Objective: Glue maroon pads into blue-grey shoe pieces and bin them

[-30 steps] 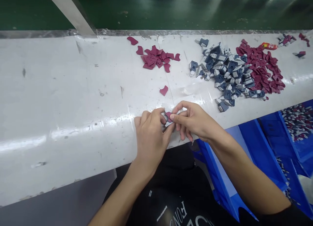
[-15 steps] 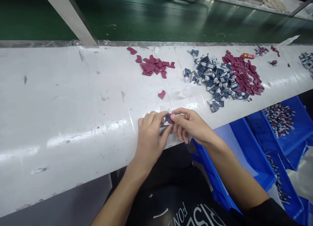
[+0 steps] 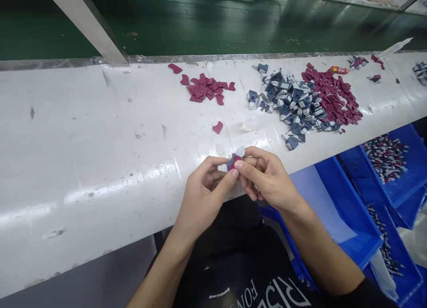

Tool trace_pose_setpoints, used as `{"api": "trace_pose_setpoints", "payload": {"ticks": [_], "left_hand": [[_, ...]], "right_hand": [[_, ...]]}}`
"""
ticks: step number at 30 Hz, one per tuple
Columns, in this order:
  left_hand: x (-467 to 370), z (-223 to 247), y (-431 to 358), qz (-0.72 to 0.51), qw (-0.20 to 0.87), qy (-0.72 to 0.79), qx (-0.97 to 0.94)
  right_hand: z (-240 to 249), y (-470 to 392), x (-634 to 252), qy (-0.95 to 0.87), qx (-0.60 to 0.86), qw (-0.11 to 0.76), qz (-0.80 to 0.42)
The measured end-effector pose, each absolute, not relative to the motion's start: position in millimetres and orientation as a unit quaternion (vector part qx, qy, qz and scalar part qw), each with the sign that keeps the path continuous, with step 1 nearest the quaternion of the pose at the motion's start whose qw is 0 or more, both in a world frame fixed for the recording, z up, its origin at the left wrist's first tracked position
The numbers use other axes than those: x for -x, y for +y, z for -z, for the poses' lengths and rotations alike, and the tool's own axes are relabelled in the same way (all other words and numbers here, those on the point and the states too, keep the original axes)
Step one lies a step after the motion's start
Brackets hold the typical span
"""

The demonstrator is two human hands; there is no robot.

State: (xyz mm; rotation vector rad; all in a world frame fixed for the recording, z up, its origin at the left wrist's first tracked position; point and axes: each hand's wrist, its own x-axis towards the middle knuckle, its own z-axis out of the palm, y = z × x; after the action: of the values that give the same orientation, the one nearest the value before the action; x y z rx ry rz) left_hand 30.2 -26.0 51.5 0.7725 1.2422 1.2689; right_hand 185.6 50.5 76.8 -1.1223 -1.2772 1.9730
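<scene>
Left hand (image 3: pixel 202 197) first: from where I watch, it pinches a small blue, white and maroon piece (image 3: pixel 231 160) between thumb and forefinger. Right hand (image 3: pixel 271 179) grips the same piece from the other side, thumb on its maroon face, the lower fingers curled. I see the piece tilted near the middle of the frame, above the near edge of the white counter (image 3: pixel 100 143), one white end pointing left and the other up to the right.

Just above my hands lies a single maroon chip (image 3: pixel 217 127), with a small heap of maroon chips (image 3: pixel 207 90) beyond it. Right of centre I have a pile of blue and white parts (image 3: pixel 293 99), touching a larger maroon heap (image 3: pixel 322 83). A red wrapper (image 3: pixel 339 70) sits at that heap's upper edge. At lower right, a blue bin (image 3: pixel 415 166) holds many mixed pieces.
</scene>
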Motion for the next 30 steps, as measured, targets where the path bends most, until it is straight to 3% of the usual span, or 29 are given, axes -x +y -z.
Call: {"api": "trace_pose_setpoints", "payload": {"ticks": [22, 30], "left_hand": [[-44.0, -68.9, -30.1, -0.478, 0.582, 0.575, -0.320], [-45.5, -58.6, -30.7, -0.536, 0.586, 0.523, -0.309]], "right_hand": [[-68.9, 45.2, -193.2, -0.477, 0.357, 0.309, -0.742], [-68.6, 39.7, -195.6, -0.485, 0.367, 0.328, -0.723]]}}
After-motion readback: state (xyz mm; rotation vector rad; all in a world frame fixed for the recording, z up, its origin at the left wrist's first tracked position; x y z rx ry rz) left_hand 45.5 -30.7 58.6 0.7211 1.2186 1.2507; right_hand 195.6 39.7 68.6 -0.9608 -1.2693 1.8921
